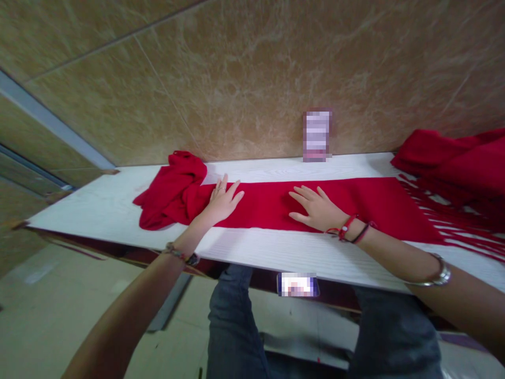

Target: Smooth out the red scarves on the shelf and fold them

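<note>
A red scarf (264, 205) lies stretched along the white table, flat in its middle and bunched into a loose heap at its left end. Its fringe spreads out at the right. My left hand (224, 202) rests on the cloth beside the heap, fingers spread. Farther right, my right hand (315, 208) lies palm down on the flat stretch with its fingers apart. Neither hand grips anything. A second bunch of red cloth (453, 158) sits at the far right, partly out of view, next to the fringe.
A tan marbled tile wall (244, 79) rises behind the narrow white table (90, 205). A blurred-out rectangular item (316, 136) stands against the wall. Another blurred item, like a lit screen (297, 285), is below the front edge, between my legs. Tiled floor (51, 316) shows below left.
</note>
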`<action>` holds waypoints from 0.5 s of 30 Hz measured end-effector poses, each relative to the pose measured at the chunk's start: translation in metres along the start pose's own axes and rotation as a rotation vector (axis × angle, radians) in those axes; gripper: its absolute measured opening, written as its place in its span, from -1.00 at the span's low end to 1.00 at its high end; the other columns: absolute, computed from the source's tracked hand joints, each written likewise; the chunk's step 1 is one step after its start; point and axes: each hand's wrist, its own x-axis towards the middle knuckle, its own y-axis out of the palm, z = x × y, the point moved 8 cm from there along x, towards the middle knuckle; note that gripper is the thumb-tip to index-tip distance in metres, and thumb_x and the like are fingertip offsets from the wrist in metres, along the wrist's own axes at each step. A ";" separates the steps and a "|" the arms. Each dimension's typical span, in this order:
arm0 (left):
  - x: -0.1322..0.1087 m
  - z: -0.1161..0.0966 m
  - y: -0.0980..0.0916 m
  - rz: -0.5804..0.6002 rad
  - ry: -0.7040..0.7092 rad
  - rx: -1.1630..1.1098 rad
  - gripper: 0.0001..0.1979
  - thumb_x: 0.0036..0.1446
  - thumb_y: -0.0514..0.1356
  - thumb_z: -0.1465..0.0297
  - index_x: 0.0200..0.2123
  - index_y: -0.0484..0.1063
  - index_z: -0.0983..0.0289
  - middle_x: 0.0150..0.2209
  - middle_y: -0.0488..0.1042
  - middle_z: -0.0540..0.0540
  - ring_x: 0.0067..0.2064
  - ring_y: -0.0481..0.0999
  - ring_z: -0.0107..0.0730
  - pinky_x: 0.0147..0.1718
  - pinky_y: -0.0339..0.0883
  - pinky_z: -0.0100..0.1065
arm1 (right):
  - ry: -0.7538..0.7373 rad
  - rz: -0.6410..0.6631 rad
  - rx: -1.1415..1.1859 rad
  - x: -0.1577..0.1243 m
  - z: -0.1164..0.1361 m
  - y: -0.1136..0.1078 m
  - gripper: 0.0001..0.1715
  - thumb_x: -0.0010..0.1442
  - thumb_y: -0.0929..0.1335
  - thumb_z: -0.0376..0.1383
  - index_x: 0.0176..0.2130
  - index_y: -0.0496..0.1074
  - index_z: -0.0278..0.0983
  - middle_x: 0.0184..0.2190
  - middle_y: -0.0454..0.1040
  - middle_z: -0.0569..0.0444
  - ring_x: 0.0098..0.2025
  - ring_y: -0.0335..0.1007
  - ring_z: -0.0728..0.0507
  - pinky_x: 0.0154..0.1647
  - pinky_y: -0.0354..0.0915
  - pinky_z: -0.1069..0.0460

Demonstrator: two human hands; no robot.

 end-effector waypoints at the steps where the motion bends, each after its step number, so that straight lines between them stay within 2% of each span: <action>1: 0.008 -0.010 0.004 -0.001 0.007 -0.016 -0.46 0.24 -0.12 0.12 0.21 0.12 0.22 0.31 -0.15 0.26 0.29 -0.17 0.13 0.13 -0.03 0.11 | 0.006 0.029 -0.019 0.000 -0.001 0.004 -0.30 0.21 0.15 0.02 0.20 0.15 -0.31 0.24 0.09 -0.15 0.26 -0.06 -0.32 0.17 -0.07 -0.39; 3: 0.020 -0.030 0.014 0.021 0.018 -0.026 -0.45 0.23 -0.12 0.10 0.22 0.09 0.18 0.31 -0.15 0.25 0.29 -0.18 0.16 0.11 -0.03 0.17 | 0.011 0.086 -0.047 -0.001 -0.003 0.010 -0.28 0.21 0.14 0.03 0.20 0.14 -0.32 0.25 0.07 -0.15 0.27 -0.08 -0.34 0.15 -0.07 -0.41; 6: 0.028 -0.049 0.035 0.130 -0.002 0.016 -0.44 0.22 -0.14 0.06 0.24 0.05 0.12 0.30 -0.09 0.22 0.28 -0.12 0.17 0.08 -0.03 0.24 | 0.017 0.119 -0.063 -0.002 -0.004 0.014 -0.28 0.22 0.13 0.03 0.21 0.13 -0.33 0.26 0.05 -0.14 0.28 -0.10 -0.32 0.17 -0.08 -0.39; 10: 0.027 -0.054 0.043 0.180 -0.020 0.066 -0.45 0.24 -0.19 0.09 0.24 0.04 0.12 0.29 -0.03 0.21 0.26 -0.03 0.16 0.06 -0.02 0.27 | 0.020 0.127 -0.051 -0.001 -0.002 0.012 -0.28 0.21 0.13 0.04 0.21 0.14 -0.32 0.25 0.06 -0.12 0.28 -0.10 -0.32 0.17 -0.09 -0.39; 15: 0.027 -0.052 0.043 0.214 -0.031 0.044 -0.43 0.24 -0.21 0.09 0.26 -0.02 0.14 0.31 -0.10 0.19 0.28 -0.11 0.16 0.10 -0.09 0.25 | 0.081 0.061 -0.018 0.002 -0.010 0.002 -0.29 0.22 0.14 -0.01 0.22 0.10 -0.34 0.26 0.04 -0.14 0.28 -0.09 -0.29 0.18 -0.06 -0.35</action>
